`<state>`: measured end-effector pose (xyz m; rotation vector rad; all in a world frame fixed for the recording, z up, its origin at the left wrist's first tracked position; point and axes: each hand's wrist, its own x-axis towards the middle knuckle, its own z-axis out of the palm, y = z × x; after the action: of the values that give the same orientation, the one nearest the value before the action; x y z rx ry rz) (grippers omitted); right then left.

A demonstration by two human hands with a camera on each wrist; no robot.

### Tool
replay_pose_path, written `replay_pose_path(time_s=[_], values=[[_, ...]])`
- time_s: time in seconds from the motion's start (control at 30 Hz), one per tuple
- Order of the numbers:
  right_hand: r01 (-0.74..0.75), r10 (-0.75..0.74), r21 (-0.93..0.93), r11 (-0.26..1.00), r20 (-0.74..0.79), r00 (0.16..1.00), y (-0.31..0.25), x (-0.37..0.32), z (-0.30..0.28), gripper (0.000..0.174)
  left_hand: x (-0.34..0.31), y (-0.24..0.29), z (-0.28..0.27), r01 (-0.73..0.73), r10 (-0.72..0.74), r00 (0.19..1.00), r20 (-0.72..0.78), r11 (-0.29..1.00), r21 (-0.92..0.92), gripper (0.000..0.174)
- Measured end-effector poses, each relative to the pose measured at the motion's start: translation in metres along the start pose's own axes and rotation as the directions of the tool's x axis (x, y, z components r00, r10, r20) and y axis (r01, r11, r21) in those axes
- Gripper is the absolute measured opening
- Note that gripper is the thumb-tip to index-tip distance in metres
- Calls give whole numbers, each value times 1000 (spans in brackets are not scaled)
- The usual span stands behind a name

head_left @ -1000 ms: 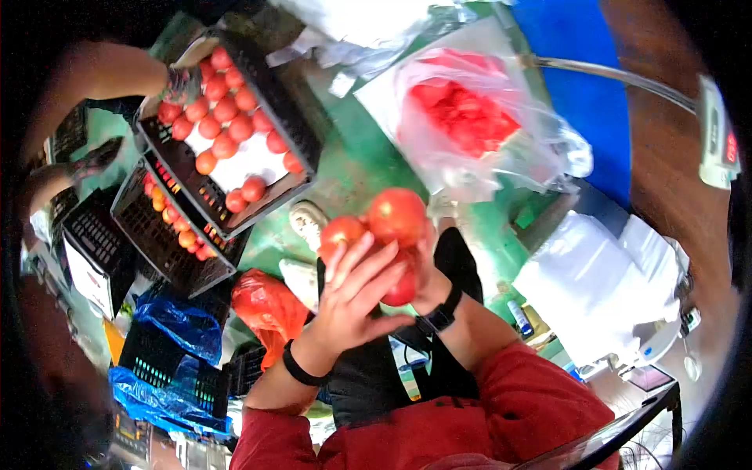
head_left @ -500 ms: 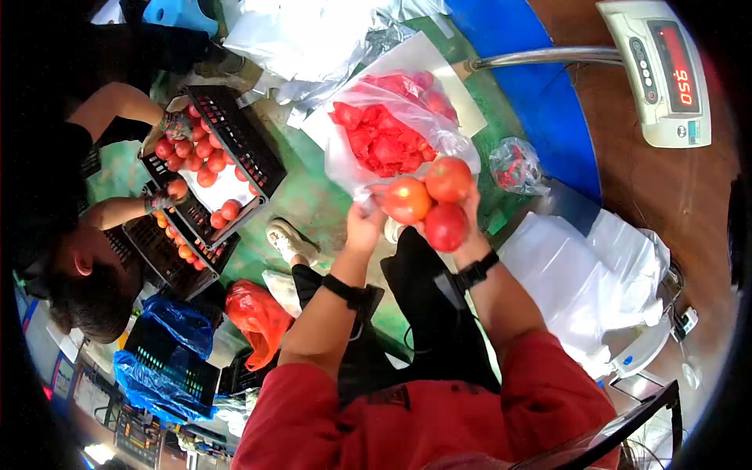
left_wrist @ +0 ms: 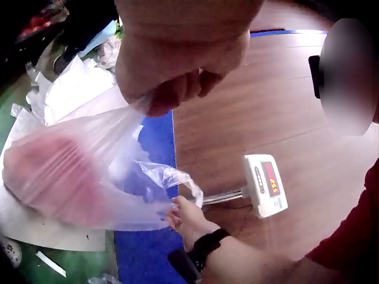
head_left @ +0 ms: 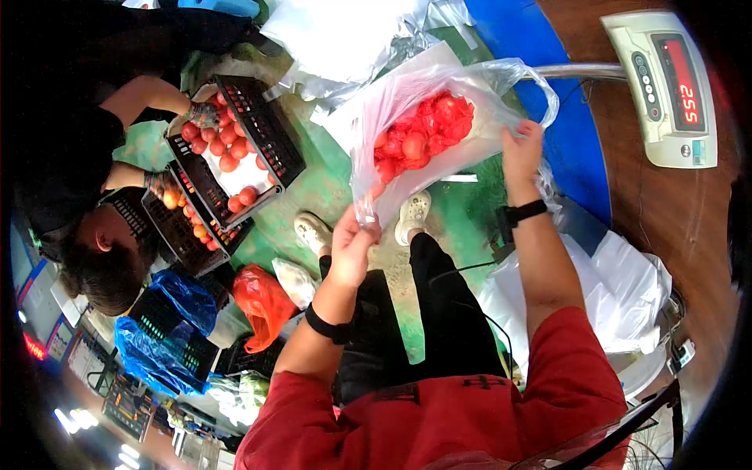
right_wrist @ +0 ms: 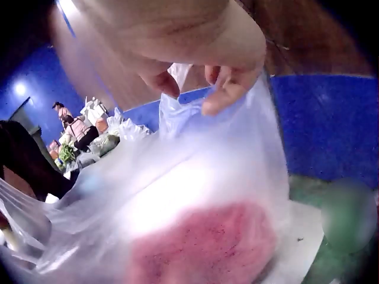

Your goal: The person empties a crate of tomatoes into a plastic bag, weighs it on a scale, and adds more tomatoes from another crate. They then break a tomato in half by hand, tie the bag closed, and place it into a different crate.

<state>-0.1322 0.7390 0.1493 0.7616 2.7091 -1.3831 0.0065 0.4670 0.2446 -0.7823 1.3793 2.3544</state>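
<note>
A clear plastic bag (head_left: pixel 489 102) stands wide-mouthed in front of the person, with tomatoes (head_left: pixel 415 146) and crumpled red film inside. The left hand (head_left: pixel 354 249) pinches the near-left edge of the bag. On the opposite side, the right hand (head_left: pixel 523 160) grips the bag's right edge below a looped handle. In the left wrist view the bag is stretched between the left hand (left_wrist: pixel 177 71) and the right hand (left_wrist: pixel 192 219). Tomatoes show blurred through the film in the right wrist view, below the fingers (right_wrist: pixel 228 97). Underneath lies a flat white plate.
A scale display (head_left: pixel 674 90) reading 2.55 stands on a pole at the right. Another person's gloved hands (head_left: pixel 205 115) reach into black crates (head_left: pixel 270 129) of tomatoes at the left. White plastic bags (head_left: pixel 580 290) lie right; a red bag (head_left: pixel 262 305) sits near the feet.
The tomatoes held in the hands have left them. Both hands now hold the bag's edges, the right hand having moved right. The display went from 950 to 2.55.
</note>
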Motion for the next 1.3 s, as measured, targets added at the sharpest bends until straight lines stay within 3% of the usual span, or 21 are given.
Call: replay_pose_path(time_s=[0.03, 0.07, 0.1, 0.13, 0.2, 0.23, 0.27, 0.3, 0.37, 0.4, 0.43, 0.5, 0.57, 0.67, 0.73, 0.8, 0.87, 0.93, 1.03, 1.2, 1.3], values=[[4, -4, 2, 1000, -4, 1000, 4, 7, -9, 49, 0, 0, 3, 12, -14, 1000, 20, 996, 92, 52], [72, -99, -217, 973, -112, 989, 9, 13, -16, 52, -1, 1, 3, 24, -30, 999, 32, 983, 182, 52], [111, -209, -430, 896, -188, 960, 14, 16, -21, 55, 1, -1, -3, 98, -98, 995, -8, 979, 176, 49], [128, -252, -490, 862, -195, 948, 14, 19, -23, 58, 3, -11, -11, 98, -95, 995, -27, 978, 182, 49], [231, -375, -542, 808, -170, 911, 25, 36, -15, 57, 10, -33, -35, 243, -226, 953, -202, 968, 62, 44], [296, -316, -258, 920, -41, 948, 30, 45, -11, 43, 12, -44, -45, 215, -197, 953, -229, 975, 55, 43], [251, -247, -73, 965, 58, 967, 51, 57, -4, 25, 13, -52, -50, 194, -176, 951, -253, 980, 48, 41], [98, -121, 155, 983, 147, 982, 44, 55, 2, 16, 14, -52, -53, 152, -153, 959, -237, 988, -25, 42], [-183, 6, 478, 859, 348, 937, 5, 34, 9, 10, 13, -43, -61, 104, -125, 965, -231, 990, -100, 42], [-359, 55, 568, 741, 481, 875, -5, 28, 6, 11, 13, -33, -58, 82, -108, 963, -248, 990, -113, 43], [-360, 51, 568, 740, 486, 872, -19, 20, -5, 11, 12, -23, -52, 59, -91, 962, -259, 990, -128, 45], [-665, 109, 536, 520, 731, 674, -47, 2, -32, 10, 6, 0, -35, 6, -16, 982, -188, 999, -53, 47], [-598, 124, 539, 593, 673, 729, -64, -23, -50, 12, 0, 15, -29, -57, 59, 995, -80, 998, 25, 52], [-582, 113, 571, 578, 651, 751, -69, -39, -67, 18, -2, 14, -42, -81, 85, 991, -100, 996, 39, 53], [-570, 96, 583, 579, 646, 758, -53, -37, -59, 28, 7, 3, -64, -68, 53, 949, -310, 997, -38, 53], [-588, 134, 595, 548, 632, 764, -50, -28, -43, 35, 22, -9, -93, -64, -26, 926, -376, 972, -226, 51], [-530, 75, 602, 597, 616, 784, -31, -14, -27, 43, 32, -15, -104, -36, -37, 935, -353, 980, -197, 49], [-485, 129, 516, 706, 579, 805, -28, -17, -18, 43, 29, -23, -106, 18, -76, 937, -341, 986, -168, 48], [-487, 111, 503, 714, 606, 788, -27, -24, -15, 42, 32, -29, -106, 46, -114, 916, -385, 982, -183, 49], [-518, 121, 511, 686, 622, 774, -18, -29, -18, 43, 37, -44, -122, -226, 58, 886, -459, 920, -319, 37], [-403, 61, 536, 742, 544, 837, -18, -35, -13, 49, 38, -35, -117, -254, 81, 846, -527, 931, -264, 42]])
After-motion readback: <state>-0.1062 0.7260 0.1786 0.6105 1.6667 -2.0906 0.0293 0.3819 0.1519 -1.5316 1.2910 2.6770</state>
